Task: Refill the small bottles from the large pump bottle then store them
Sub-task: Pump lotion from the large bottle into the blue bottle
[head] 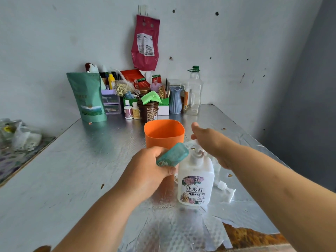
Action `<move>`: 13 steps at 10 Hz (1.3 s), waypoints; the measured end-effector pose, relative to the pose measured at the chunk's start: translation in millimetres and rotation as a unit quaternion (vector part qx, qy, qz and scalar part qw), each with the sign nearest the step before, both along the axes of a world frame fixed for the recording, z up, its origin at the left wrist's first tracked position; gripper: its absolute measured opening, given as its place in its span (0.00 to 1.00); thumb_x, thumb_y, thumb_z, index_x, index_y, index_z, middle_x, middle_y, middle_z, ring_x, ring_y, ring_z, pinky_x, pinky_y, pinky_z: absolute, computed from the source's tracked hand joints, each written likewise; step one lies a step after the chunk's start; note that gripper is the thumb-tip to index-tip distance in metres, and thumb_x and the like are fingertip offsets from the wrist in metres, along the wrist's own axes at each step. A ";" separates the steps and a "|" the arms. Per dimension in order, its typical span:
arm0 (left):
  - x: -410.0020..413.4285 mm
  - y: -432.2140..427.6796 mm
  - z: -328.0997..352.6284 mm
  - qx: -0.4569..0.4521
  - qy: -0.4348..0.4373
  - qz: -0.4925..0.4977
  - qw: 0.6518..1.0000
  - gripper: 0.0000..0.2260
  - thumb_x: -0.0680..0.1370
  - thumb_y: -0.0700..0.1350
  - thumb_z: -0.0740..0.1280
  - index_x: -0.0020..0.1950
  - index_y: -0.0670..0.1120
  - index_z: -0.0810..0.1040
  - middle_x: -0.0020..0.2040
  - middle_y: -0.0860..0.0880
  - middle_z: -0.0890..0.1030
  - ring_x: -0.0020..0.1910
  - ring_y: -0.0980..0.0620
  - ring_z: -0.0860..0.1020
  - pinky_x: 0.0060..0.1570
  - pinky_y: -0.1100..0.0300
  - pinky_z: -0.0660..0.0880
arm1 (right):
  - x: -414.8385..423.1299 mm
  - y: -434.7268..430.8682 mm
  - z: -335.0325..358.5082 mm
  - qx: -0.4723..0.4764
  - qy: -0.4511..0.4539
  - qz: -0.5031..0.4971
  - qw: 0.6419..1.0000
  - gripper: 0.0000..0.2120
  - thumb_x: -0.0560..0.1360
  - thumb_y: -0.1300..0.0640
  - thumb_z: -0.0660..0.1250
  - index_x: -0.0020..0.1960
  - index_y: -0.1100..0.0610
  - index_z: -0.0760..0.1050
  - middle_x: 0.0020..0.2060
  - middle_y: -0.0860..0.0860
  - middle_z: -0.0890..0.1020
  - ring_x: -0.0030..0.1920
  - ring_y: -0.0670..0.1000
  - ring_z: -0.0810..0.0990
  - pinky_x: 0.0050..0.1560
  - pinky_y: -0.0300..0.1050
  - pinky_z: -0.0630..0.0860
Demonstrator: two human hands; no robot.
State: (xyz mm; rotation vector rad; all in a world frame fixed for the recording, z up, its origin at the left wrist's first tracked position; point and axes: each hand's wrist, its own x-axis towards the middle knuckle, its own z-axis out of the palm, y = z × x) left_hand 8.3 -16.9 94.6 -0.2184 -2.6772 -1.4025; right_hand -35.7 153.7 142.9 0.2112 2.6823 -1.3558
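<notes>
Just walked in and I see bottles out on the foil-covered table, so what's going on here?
A person is refilling a small bottle. The left hand holds a small teal bottle tilted with its mouth toward the nozzle of the large white pump bottle, while the right hand rests on the pump head. An orange cup stands just behind, and a loose pump top lies on the table to the right.

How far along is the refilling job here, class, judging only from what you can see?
Done: nothing shows as finished; the orange cup shows no bottles inside. In hand: the left hand tilts a small green bottle to the pump bottle spout, with the right hand on the pump. Left: finishing the fill and storing; a loose pump lies alongside.
</notes>
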 end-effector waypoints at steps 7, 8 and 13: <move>-11.1 -5.0 -17.2 0.005 -0.004 -0.010 1.000 0.18 0.70 0.44 0.77 0.57 0.59 0.81 0.48 0.61 0.84 0.48 0.60 0.81 0.54 0.53 0.77 | -16.1 -21.0 -1.4 0.099 0.055 -0.015 0.993 0.17 0.83 0.60 0.44 0.65 0.66 0.65 0.59 0.66 0.74 0.59 0.66 0.74 0.58 0.55 0.71; -10.3 -4.0 -19.8 0.001 -0.010 -0.006 1.000 0.18 0.71 0.44 0.77 0.58 0.58 0.81 0.48 0.60 0.84 0.48 0.60 0.81 0.54 0.52 0.78 | -15.4 -23.8 -4.4 0.113 0.033 -0.014 0.993 0.16 0.83 0.61 0.44 0.65 0.65 0.64 0.58 0.66 0.74 0.58 0.66 0.74 0.55 0.54 0.72; -10.1 -4.5 -10.5 0.021 -0.019 -0.012 1.000 0.18 0.69 0.43 0.77 0.56 0.57 0.81 0.48 0.59 0.84 0.48 0.59 0.82 0.56 0.50 0.77 | -17.3 -18.9 5.7 0.057 0.013 0.025 0.998 0.27 0.83 0.47 0.43 0.68 0.64 0.67 0.65 0.61 0.73 0.65 0.60 0.71 0.65 0.53 0.64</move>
